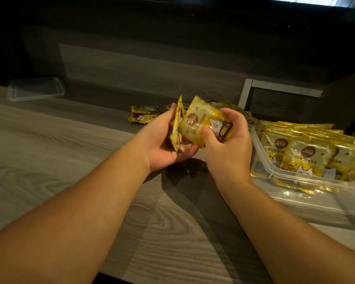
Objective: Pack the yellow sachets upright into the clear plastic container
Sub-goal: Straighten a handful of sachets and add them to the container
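I see my left hand (164, 140) cupped palm up above the bench (59, 160), its grip curled round a yellow sachet (177, 128) that stands on edge. My right hand (225, 144) sits just beside it, thumb and fingers pinching a second sachet (203, 121) tilted face up, and the two sachets touch between my hands.

To the right, the clear plastic container (307, 193) rests on the bench with rows of packed sachets (309, 152) standing upright and leaning inside it. Behind my hands lies a loose pile of sachets (143, 116), partly hidden by my fingers, so I cannot count it. At far left a clear lid (36, 89) lies flat, well apart from everything else. A pale metal frame (275, 89) stands at far right behind the container.

The bench is grey wood grain, and my arms throw dark shadows across its near half. The room beyond is dim, with a bright strip of light (316, 0) at the top right.
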Tool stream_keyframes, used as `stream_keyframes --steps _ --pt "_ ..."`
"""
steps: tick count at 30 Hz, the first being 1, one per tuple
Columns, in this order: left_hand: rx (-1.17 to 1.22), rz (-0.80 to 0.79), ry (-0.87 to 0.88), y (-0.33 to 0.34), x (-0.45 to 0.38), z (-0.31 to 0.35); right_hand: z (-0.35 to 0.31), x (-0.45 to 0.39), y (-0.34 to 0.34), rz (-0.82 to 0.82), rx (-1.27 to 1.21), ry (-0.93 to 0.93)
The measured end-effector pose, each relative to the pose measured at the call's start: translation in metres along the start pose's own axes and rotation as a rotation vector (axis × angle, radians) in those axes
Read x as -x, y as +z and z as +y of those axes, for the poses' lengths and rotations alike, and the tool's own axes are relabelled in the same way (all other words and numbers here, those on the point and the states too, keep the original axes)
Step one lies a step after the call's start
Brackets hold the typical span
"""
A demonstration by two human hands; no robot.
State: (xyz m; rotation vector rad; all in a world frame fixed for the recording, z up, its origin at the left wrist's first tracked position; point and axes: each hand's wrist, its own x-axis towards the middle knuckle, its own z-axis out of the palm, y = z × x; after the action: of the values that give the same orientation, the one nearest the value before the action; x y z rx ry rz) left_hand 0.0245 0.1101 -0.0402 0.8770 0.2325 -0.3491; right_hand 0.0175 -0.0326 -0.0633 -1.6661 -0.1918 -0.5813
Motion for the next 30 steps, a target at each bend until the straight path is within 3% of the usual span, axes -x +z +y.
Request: stream_keyframes --steps 4,8,12,20,26,30 --pt "0.038 -0.014 0.079 -0.001 0.0 0.0 0.007 -0.006 -0.001 0.075 0.166 0.011" --pt "-0.036 -0.075 0.146 0.005 0.009 -0.002 0.005 -0.009 -0.003 0.125 0.179 0.062" --pt "-0.193 0.039 0.314 0.01 0.003 -0.002 0.004 -0.009 -0.002 0.103 0.178 0.064" --pt "-0.729 0.223 0.679 0.012 0.01 -0.01 -0.002 -0.004 -0.005 0.018 0.233 0.005" --pt "-0.799 0.446 0.916 0.025 0.029 -0.025 -0.027 0.009 -0.011 -0.069 0.283 -0.147" --pt "-0.913 0.411 0.977 0.052 0.05 -0.023 -0.06 0.014 -0.024 -0.027 0.221 -0.172"
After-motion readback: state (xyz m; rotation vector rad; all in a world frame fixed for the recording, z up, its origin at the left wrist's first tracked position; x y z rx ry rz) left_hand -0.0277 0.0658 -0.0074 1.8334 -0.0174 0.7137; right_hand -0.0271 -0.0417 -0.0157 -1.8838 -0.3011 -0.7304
